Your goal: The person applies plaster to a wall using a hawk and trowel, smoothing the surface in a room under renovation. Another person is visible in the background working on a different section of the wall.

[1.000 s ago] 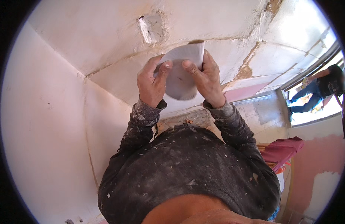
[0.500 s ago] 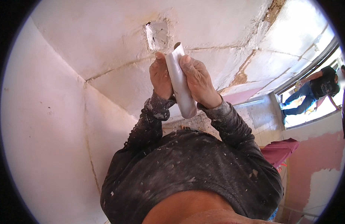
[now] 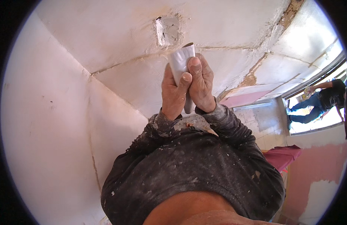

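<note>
Both my hands are raised together in front of a white plastered surface. My left hand and my right hand clasp a wide putty knife. Its blade is coated in white plaster and points up, while its dark handle sticks out below my palms. Just above the blade tip is a rough, recessed patch in the plaster. My dark sleeves and shirt are spattered with white flecks.
Cracks and seams run across the white surface, with brown bare spots to the right. At the far right another person stands by a bright window opening. Below it are a pink-covered object and a pink wall.
The knife blade faced the camera flat a second ago; it is now turned narrower and lifted closer to the rough patch, with both hands closed tighter around it.
</note>
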Motion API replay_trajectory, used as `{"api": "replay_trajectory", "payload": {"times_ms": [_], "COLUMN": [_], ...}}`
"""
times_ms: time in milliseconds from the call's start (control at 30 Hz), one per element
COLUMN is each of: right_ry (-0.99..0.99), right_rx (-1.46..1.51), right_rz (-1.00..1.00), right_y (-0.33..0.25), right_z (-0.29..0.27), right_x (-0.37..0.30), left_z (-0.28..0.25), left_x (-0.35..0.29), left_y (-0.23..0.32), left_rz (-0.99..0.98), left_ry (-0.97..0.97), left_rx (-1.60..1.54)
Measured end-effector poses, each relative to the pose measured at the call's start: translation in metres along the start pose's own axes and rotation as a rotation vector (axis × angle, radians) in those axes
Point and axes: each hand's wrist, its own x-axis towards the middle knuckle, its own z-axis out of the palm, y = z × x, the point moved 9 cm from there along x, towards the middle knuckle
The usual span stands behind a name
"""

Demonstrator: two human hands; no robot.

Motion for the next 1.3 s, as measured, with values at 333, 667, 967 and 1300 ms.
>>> {"api": "replay_trajectory", "payload": {"times_ms": [333, 667, 967, 1300], "right_ry": [-0.009, -0.302, -0.205, -0.2], "right_rx": [-0.354, -0.365, -0.174, -0.11], "right_rz": [-0.382, 0.206, 0.121, 0.388], "right_y": [-0.003, 0.036, 0.039, 0.038], "right_z": [0.007, 0.0, -0.01, -0.06], "right_x": [-0.015, -0.019, -0.02, -0.036], "left_z": [-0.029, -0.039, -0.044, 0.017], "left_x": [0.008, 0.028, 0.03, 0.042], "left_y": [0.011, 0.013, 0.002, -0.014], "left_rz": [0.094, -0.012, -0.075, -0.087], "left_ry": [0.184, 0.194, 0.213, 0.082], "left_rx": [-0.081, -0.181, -0.037, -0.109]}}
